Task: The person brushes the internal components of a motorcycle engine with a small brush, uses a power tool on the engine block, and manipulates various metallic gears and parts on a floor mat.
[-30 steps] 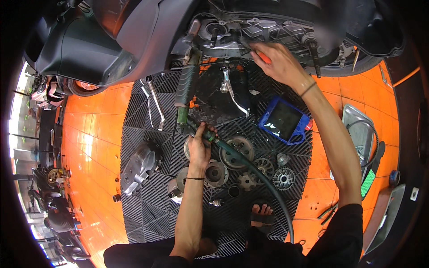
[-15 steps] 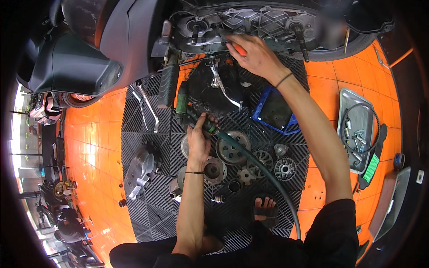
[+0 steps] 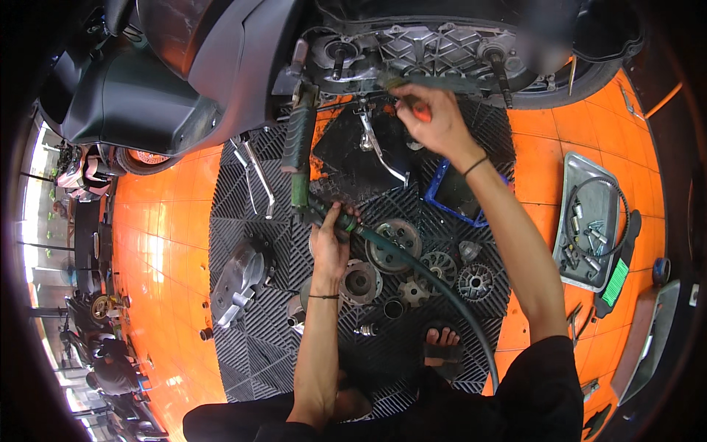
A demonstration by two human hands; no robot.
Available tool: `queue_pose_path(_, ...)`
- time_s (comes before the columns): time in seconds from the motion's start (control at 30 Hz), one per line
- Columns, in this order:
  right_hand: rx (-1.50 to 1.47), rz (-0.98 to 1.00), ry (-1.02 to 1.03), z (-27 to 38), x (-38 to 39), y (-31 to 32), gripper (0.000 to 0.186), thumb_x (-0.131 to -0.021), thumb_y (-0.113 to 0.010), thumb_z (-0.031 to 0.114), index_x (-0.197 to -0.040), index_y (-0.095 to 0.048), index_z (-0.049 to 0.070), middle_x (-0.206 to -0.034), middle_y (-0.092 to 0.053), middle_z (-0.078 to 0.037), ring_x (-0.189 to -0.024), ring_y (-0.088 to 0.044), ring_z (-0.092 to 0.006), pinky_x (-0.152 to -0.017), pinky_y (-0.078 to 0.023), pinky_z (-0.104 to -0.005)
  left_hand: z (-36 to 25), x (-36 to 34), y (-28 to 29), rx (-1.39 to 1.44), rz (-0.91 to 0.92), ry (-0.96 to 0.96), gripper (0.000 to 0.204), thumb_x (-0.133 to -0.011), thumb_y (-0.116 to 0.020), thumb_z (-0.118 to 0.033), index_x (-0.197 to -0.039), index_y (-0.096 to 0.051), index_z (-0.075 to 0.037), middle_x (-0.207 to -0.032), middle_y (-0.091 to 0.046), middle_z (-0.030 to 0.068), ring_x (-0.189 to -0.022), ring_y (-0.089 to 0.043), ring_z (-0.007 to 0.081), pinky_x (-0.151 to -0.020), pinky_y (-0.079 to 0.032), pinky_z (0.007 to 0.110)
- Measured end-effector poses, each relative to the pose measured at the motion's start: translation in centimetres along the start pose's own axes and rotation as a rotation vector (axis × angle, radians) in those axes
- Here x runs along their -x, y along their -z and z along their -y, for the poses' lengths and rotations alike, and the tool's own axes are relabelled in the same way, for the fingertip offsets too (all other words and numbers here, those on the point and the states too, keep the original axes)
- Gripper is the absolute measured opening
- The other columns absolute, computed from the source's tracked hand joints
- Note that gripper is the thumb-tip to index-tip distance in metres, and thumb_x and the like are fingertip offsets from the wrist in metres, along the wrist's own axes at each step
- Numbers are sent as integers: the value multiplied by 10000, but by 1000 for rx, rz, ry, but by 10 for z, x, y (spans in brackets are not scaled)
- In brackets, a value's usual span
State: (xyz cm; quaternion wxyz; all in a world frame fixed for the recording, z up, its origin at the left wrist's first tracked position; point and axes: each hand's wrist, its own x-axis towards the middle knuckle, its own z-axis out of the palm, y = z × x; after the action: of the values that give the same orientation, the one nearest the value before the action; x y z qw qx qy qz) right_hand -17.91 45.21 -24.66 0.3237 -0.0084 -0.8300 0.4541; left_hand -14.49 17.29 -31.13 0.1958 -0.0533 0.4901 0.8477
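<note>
the left hand [image 3: 329,247] is closed around the nozzle end of a dark green hose [image 3: 434,283], its fingers wrapped tight on it, low over the black grid mat [image 3: 243,346]. the hose is run from that grip in a curve to the right and down toward the person's lap. the right hand [image 3: 434,121] is stretched up to the open engine case [image 3: 434,48] of the scooter, and an orange-handled tool [image 3: 416,109] is gripped in its fingers, the tip laid against the lower edge of the case.

little free room is left between the hands: a black drip tray [image 3: 353,166] with a kick lever is lodged under the engine, with a blue tray [image 3: 453,195] just beside it. round clutch and pulley parts [image 3: 398,254] are crowded near the left wrist. a grey engine cover [image 3: 236,280] is set near the mat's left edge, where bare orange floor [image 3: 158,243] is met. a metal tray [image 3: 589,221] of bolts and a belt is kept well apart on the right.
</note>
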Motion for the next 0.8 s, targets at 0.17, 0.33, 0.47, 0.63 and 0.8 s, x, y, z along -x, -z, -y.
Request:
queue_pose_path(0.17, -29, -253, 1, 17, -8, -48, 288, -878, -668, 170, -1081, -676, -34, -783, -684, -228, -711, -695, -378, -686, -551, -463, 5, 3, 3, 4, -40, 12, 67, -1008, -588, -108, -1022, -602, -43, -926, -630, 84, -915, -613, 239, -868, -499, 386)
queue_pose_path(0.33, -167, -325, -200, 11, -31, -88, 265, -843, -652, 118, -1045, -695, -49, -775, -684, -227, -705, -698, -369, -674, -545, -430, 4, 7, 0, -5, -18, 52, 73, -1019, -580, -111, -1027, -597, -41, -930, -623, 85, -922, -611, 242, -882, -498, 397)
queue_pose_path(0.47, -199, -449, -165, 31, -15, -74, 250, -863, -593, 76, -1036, -713, -58, -825, -712, -240, -707, -716, -363, -667, -554, -379, 2, 11, 22, 32, -52, 45, 58, -1018, -582, -85, -1040, -598, -34, -943, -626, 90, -924, -614, 235, -876, -511, 397)
queue_pose_path(0.63, -207, -565, -88, 11, 0, -79, 163, -859, -625, 88, -947, -704, -26, -733, -667, -213, -618, -659, -365, -587, -516, -432, 10, 6, 23, 44, -6, 45, 60, -1021, -579, -92, -1043, -592, -37, -945, -623, 96, -945, -602, 238, -897, -501, 402)
queue_pose_path(0.8, -278, -467, -8, -3, -10, -96, 158, -862, -635, 93, -961, -718, 2, -741, -685, -180, -643, -661, -352, -628, -511, -428, 8, 0, -7, 11, 63, 54, 72, -1014, -584, -89, -1054, -579, -29, -953, -624, 102, -949, -599, 247, -910, -498, 419)
